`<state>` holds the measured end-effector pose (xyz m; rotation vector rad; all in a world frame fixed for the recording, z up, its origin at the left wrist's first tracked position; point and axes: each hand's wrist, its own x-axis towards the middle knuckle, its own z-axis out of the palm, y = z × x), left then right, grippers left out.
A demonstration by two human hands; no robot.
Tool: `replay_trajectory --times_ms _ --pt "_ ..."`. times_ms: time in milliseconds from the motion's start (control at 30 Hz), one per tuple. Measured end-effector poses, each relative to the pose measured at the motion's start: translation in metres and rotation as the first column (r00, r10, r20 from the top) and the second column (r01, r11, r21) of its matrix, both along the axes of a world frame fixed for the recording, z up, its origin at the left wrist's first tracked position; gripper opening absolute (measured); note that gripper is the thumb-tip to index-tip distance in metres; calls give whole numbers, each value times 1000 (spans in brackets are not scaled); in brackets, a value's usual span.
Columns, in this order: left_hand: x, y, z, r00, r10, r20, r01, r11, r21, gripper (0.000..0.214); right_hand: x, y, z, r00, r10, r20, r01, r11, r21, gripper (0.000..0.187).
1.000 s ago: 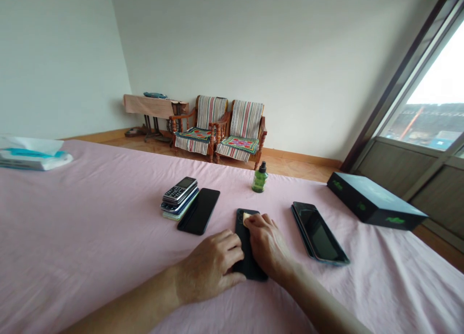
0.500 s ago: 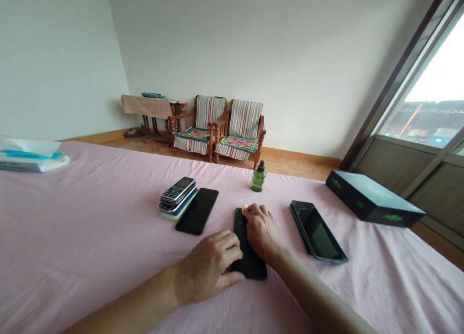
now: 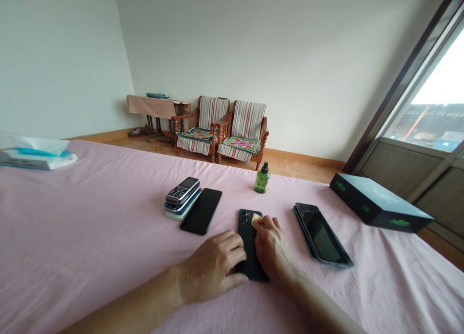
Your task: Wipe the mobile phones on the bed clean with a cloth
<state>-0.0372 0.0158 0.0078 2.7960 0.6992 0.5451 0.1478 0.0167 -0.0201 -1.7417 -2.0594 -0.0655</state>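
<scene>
The dark phone (image 3: 248, 237) lies on the pink cloth (image 3: 108, 223) with its back up, between the two hands; the left hand (image 3: 214, 266) holds its left side with bent fingers; the right hand (image 3: 273, 244) pinches a little yellow pad (image 3: 255, 219) on its back, beside the round cameras (image 3: 244, 215). A green bottle (image 3: 261, 181) stands up behind it.

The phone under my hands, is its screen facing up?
No, the phone lies with its back up, its camera lenses showing.
</scene>
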Motion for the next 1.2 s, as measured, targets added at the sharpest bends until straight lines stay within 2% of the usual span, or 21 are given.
replay_trajectory --times_ms 100,233,333,400,567,667,867,1200 --pt "1 0 1 1000 8 -14 -8 1000 -17 24 1 -26 -3 994 106 -23 -106 994 5 37" --pt "1 0 0 1000 11 4 -11 999 -45 23 2 -56 -17 982 170 -83 -168 985 38 40" --pt "1 0 -1 999 31 6 -31 998 -57 24 3 -69 -25 971 208 -117 -198 976 89 41" --pt "1 -1 0 999 50 -8 -51 997 -63 24 2 -71 -23 970 215 -112 -207 975 75 39" --pt "2 -2 2 998 51 -21 -52 998 -47 24 -2 -50 0 993 107 -55 -110 992 -56 32" --pt "2 -2 1 998 51 -23 -52 998 -45 28 -5 -24 9 998 57 -19 -58 997 -59 30" --pt "1 -1 2 999 35 -34 -36 998 -42 29 -11 19 3 1000 -21 -17 21 1000 6 33" --pt "0 0 2 999 19 -46 -20 999 -27 26 -8 44 -7 997 41 -70 -38 998 52 40"
